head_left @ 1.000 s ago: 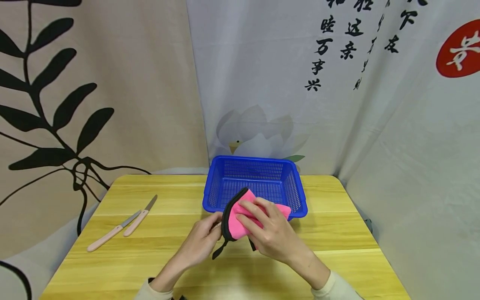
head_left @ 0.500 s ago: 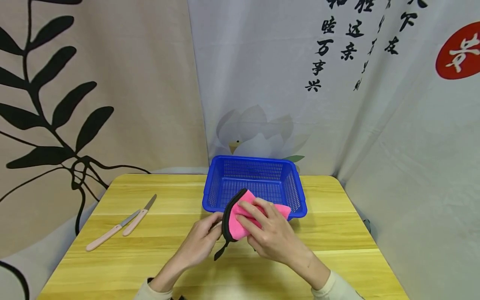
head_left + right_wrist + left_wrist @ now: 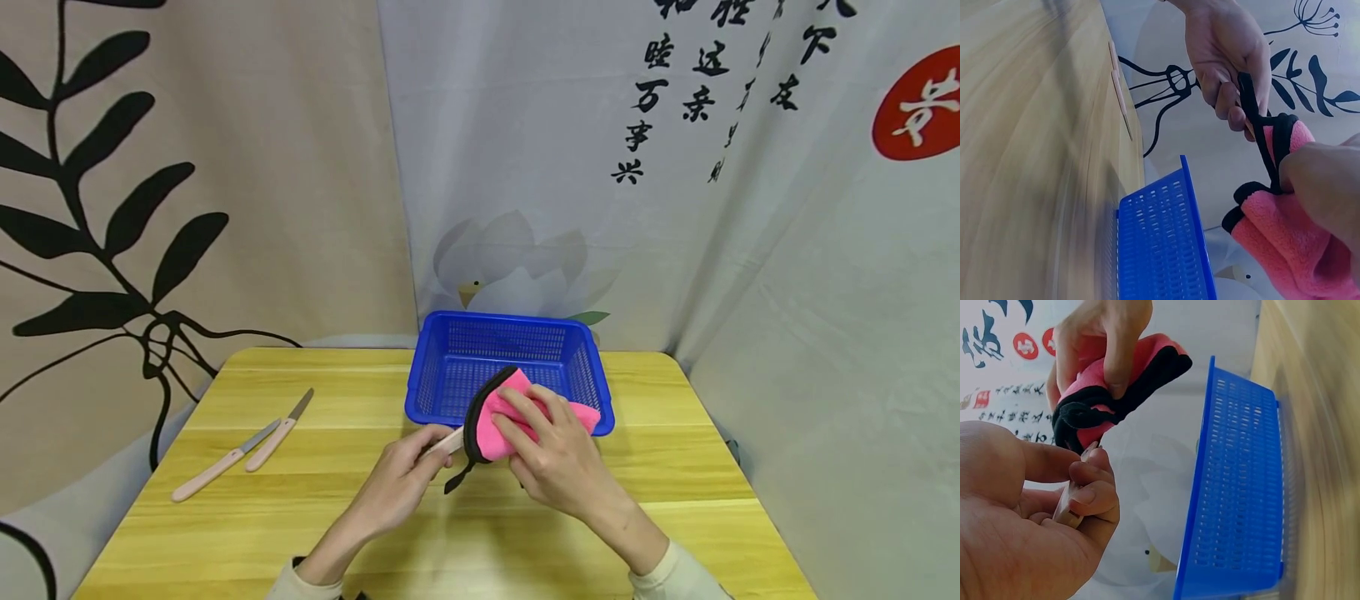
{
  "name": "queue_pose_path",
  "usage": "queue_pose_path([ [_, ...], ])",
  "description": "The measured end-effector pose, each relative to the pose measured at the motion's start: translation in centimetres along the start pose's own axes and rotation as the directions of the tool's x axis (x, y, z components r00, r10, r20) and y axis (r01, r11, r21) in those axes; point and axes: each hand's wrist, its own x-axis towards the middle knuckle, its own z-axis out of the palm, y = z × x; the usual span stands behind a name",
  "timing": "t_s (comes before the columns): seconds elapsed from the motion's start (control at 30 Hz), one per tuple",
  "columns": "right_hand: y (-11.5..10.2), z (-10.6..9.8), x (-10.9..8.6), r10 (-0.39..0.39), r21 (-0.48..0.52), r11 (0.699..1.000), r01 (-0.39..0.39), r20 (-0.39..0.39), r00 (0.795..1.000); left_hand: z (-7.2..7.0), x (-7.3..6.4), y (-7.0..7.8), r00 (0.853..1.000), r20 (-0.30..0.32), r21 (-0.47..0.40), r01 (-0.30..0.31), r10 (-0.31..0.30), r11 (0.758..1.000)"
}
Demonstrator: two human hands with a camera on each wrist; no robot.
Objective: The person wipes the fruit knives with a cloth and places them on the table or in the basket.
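Observation:
My left hand (image 3: 397,477) grips the pale handle of a knife (image 3: 450,442), which in shape and colour matches two others on the table. Its blade is hidden in a folded pink cloth (image 3: 491,427) with black edging and a dangling black loop. My right hand (image 3: 561,454) holds this cloth, thumb below and fingers spread over the top. The left wrist view shows the handle (image 3: 1067,509) under curled fingers and the cloth's black edge (image 3: 1085,403) just past them. Both hands are raised over the table, in front of the blue basket (image 3: 510,333).
Two knives (image 3: 217,475) with pale handles lie side by side on the left of the wooden table (image 3: 675,542). The blue plastic basket stands at the back, near a printed curtain (image 3: 300,167). Its near rim is partly behind the cloth and right hand.
The right hand and cloth have shifted to the right and slightly up, away from the left hand. More of the pale handle now shows between them. The left hand has barely moved.

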Motion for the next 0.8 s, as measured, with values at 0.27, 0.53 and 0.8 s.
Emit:
queue_pose_path([
  [0.27, 0.9, -0.3, -0.5, 0.042, -0.015, 0.999, -0.042, 0.01, 0.999, 0.0, -0.1, 0.0, 1.0, -0.02, 0.005, -0.006, 0.006, 1.0],
  [0.53, 1.8, -0.5, -0.9, 0.076, -0.028, 0.997, -0.076, 0.0, 0.997, -0.2, -0.2, -0.1, 1.0, 0.003, -0.017, 0.02, -0.02, 1.0],
  [0.8, 2.8, -1.1, -1.6, 0.128, -0.037, 0.991, -0.129, -0.03, 0.991, -0.4, -0.3, -0.3, 0.999, 0.009, -0.045, 0.053, -0.052, 0.998],
])
